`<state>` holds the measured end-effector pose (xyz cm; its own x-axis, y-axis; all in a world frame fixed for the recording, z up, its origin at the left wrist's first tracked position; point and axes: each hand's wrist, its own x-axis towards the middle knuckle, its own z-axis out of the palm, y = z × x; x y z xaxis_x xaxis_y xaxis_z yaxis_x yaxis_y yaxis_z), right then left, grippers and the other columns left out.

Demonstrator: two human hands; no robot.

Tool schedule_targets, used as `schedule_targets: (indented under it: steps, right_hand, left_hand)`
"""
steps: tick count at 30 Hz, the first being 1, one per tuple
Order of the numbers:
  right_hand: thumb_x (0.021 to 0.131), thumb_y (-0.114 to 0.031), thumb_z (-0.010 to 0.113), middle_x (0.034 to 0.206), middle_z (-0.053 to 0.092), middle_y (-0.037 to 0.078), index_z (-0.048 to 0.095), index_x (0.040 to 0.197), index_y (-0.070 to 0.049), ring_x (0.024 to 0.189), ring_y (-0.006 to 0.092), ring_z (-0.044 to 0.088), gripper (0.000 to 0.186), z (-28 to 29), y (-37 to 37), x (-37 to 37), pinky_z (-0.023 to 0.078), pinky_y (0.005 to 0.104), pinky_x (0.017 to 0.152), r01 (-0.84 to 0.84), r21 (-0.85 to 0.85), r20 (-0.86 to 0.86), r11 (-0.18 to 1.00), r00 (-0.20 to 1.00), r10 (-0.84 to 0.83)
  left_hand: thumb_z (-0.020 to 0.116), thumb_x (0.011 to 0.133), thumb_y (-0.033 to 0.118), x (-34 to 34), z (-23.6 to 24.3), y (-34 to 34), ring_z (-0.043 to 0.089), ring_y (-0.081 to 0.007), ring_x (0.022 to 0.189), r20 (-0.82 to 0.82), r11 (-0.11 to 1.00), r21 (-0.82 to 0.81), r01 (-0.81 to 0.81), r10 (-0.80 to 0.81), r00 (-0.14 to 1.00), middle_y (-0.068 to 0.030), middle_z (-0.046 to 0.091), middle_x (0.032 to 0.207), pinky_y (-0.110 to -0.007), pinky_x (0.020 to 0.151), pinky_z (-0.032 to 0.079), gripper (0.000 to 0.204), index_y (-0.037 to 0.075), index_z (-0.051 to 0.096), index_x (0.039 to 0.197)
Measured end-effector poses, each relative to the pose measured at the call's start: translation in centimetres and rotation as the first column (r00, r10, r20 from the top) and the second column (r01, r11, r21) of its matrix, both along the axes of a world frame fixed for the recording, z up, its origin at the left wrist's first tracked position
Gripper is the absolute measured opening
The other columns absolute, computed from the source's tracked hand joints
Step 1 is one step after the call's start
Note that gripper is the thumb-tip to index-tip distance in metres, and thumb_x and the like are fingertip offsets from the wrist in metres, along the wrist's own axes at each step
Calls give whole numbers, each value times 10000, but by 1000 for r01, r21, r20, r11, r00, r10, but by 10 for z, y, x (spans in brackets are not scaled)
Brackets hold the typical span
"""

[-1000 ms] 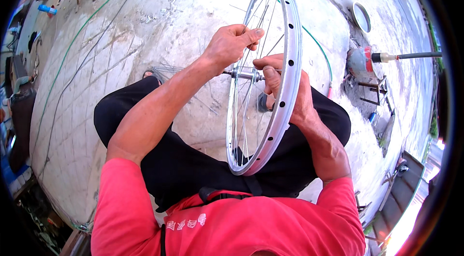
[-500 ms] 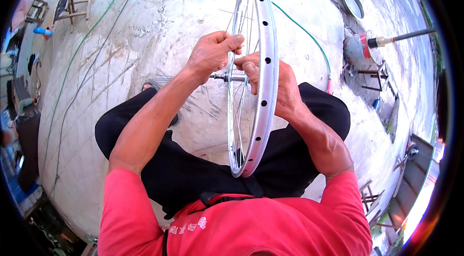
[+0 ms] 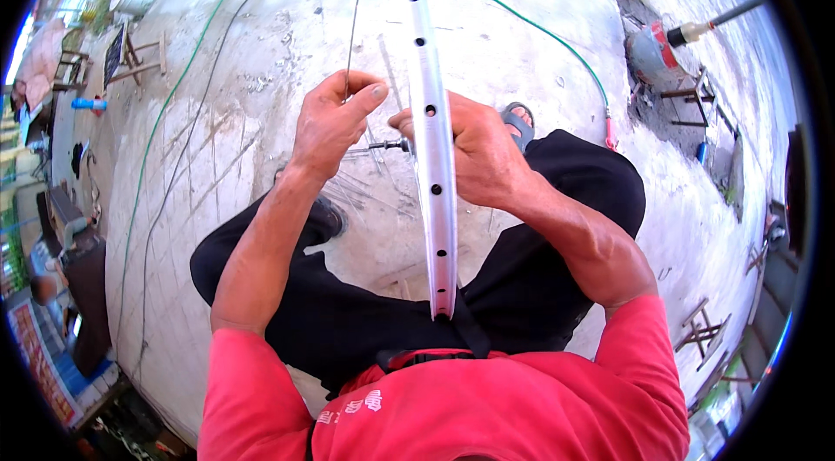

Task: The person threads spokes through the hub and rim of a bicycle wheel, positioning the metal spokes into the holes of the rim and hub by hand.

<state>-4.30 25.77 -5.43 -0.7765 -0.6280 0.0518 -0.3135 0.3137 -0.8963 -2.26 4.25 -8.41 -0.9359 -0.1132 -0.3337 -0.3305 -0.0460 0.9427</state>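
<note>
Our left hand (image 3: 335, 126) pinches a thin grey metal spoke (image 3: 355, 17) between thumb and fingertips; its lower end is hidden there. The silver, hole-drilled wheel rim (image 3: 432, 157) stands edge-on between our knees, hiding the right hand's (image 3: 478, 152) fingers, curled around it.

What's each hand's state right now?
Left hand: grip closed, pinching a thin metal spoke.
Right hand: closed around the hub side of the silver bicycle wheel rim; what its fingers hold is hidden.
</note>
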Motion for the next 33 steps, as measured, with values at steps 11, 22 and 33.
schedule_targets:
  steps: [11, 22, 33]
  right_hand:
    - [1004, -234, 632, 916, 705, 59, 714, 1108, 5, 794, 101, 630, 273, 17, -4, 11, 521, 274, 687, 186, -2, 313, 983, 933, -176]
    - [1012, -354, 612, 763, 634, 56, 710, 1132, 13, 558, 53, 526, 398, 10, -5, 4, 407, 218, 471, 199, 0, 235, 980, 953, -193]
    - [1039, -308, 559, 1039, 689, 87, 680, 1149, 23, 648, 62, 496, 370, 16, 19, -11, 438, 208, 593, 202, 35, 154, 979, 967, -205]
  left_hand:
    - [715, 930, 243, 4, 14, -2, 469, -29, 599, -268, 992, -122, -12, -21, 963, 8, 626, 807, -187, 491, 364, 252, 21, 699, 1048]
    - [686, 952, 269, 18, 3, -12, 462, -26, 609, -233, 989, -147, 23, -57, 971, 17, 628, 797, -191, 507, 359, 248, 40, 707, 1045]
    - [646, 964, 210, 48, -3, -20, 403, -16, 518, 110, 996, 92, -4, -6, 994, -61, 671, 892, -182, 451, 309, 233, -6, 646, 1051]
